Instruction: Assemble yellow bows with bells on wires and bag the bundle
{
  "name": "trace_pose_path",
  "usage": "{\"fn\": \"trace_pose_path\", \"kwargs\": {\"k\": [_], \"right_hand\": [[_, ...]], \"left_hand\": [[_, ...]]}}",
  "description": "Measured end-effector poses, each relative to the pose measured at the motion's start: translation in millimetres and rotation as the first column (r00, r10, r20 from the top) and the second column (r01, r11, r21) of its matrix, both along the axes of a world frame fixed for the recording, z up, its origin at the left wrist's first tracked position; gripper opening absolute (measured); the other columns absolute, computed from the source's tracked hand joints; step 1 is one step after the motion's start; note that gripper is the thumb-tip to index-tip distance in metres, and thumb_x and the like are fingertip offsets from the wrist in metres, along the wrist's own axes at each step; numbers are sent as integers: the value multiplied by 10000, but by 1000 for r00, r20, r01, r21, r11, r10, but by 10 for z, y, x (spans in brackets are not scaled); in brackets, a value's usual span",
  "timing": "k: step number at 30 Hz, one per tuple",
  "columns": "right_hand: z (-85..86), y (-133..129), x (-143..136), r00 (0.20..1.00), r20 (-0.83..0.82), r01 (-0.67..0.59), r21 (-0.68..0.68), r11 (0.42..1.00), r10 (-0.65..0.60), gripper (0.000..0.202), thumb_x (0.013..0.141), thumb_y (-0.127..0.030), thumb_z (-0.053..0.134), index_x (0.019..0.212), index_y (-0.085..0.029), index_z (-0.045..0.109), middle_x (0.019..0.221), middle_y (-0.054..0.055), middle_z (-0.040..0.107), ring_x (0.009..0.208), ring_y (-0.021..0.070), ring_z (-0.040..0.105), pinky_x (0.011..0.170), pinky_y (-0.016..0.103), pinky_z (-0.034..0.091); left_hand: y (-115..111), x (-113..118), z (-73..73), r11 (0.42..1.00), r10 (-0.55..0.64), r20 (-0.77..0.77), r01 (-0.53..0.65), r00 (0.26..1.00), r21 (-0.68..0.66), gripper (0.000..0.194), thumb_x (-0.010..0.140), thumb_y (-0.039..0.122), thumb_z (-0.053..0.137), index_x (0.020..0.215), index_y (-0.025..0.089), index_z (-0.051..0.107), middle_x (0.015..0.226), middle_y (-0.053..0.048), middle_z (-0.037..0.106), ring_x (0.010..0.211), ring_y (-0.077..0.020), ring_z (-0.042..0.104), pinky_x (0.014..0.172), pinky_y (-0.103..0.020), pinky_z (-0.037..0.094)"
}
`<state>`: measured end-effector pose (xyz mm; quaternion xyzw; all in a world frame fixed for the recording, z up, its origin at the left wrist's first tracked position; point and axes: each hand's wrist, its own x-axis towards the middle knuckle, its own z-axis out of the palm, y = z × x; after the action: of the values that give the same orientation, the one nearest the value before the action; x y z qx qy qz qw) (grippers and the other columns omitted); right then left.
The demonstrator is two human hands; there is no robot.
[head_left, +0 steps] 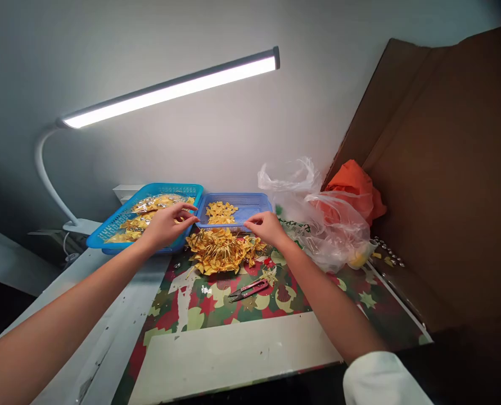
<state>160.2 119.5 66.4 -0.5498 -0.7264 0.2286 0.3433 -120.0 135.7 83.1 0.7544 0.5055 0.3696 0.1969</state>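
Observation:
My left hand (170,225) hovers at the right side of the teal basket (107,229), its fingers apart and nothing in them. By the front right rim of the blue-purple basket (252,209), my right hand (267,226) has its thumb and fingertips pressed together; what they hold, if anything, is too small to name. Small yellow pieces (220,212) lie in that basket's left part. Just in front of it is a pile of golden pieces with thin stems (219,253). Packed golden pieces in clear plastic (138,225) fill the teal basket.
Red-handled thread snips (249,290) lie on the patterned cloth (220,315). Clear plastic bags (334,225) and an orange bag (351,188) stand at the right, by a cardboard panel (444,169). A lit lamp (170,90) hangs above, clamped at the left.

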Motion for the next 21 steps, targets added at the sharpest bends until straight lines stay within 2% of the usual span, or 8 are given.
{"fn": "trace_pose_path", "kwargs": {"k": [4,6,8,11,15,18,21], "right_hand": [[192,-44,-105,1000,-12,0,27,1000,0,163,783,-235,641,735,-169,781,687,29,729,649,150,639,594,227,433],[291,-50,-171,1000,-15,-10,43,999,11,161,783,-253,645,753,-174,783,709,30,734,655,148,637,588,226,427],[367,-49,-241,1000,-13,-26,58,998,27,173,795,-273,641,783,-177,784,738,30,739,661,142,632,587,224,424],[398,-48,-332,998,12,-54,62,997,54,164,796,-256,646,776,-167,782,764,33,745,651,132,618,574,220,411],[325,-57,-378,994,61,-96,51,994,93,160,805,-241,647,770,-162,781,764,28,747,630,119,603,572,212,405],[299,-71,-370,987,99,-135,57,989,129,167,830,-234,633,822,-158,781,767,28,744,649,114,602,594,206,403],[351,-107,-372,975,152,-175,64,982,164,170,844,-184,611,868,-161,777,797,29,742,672,111,593,609,209,391]], "left_hand": [[-64,76,114,999,-49,197,48,979,11,417,733,576,661,862,221,486,735,-21,699,817,-245,724,726,-344,548],[-120,173,176,994,-99,366,112,925,-17,420,706,542,713,798,219,462,716,0,668,809,-230,723,755,-349,558],[-179,293,194,979,-125,490,186,862,-78,401,682,511,748,771,203,507,729,-8,672,772,-217,718,751,-357,569],[-242,456,98,958,-125,534,243,836,-155,380,666,507,755,777,175,608,725,-27,690,667,-198,699,709,-372,586],[-282,568,-136,958,-99,550,230,829,-174,432,651,529,754,846,146,704,702,-53,720,638,-200,690,700,-376,588],[-334,602,-235,966,-74,556,198,828,-167,487,679,542,734,946,135,739,864,-105,765,701,-212,705,744,-383,584],[-391,650,-254,972,-69,543,180,837,-153,491,678,513,755,1006,147,750,997,-120,766,796,-233,715,785,-371,575]]}}
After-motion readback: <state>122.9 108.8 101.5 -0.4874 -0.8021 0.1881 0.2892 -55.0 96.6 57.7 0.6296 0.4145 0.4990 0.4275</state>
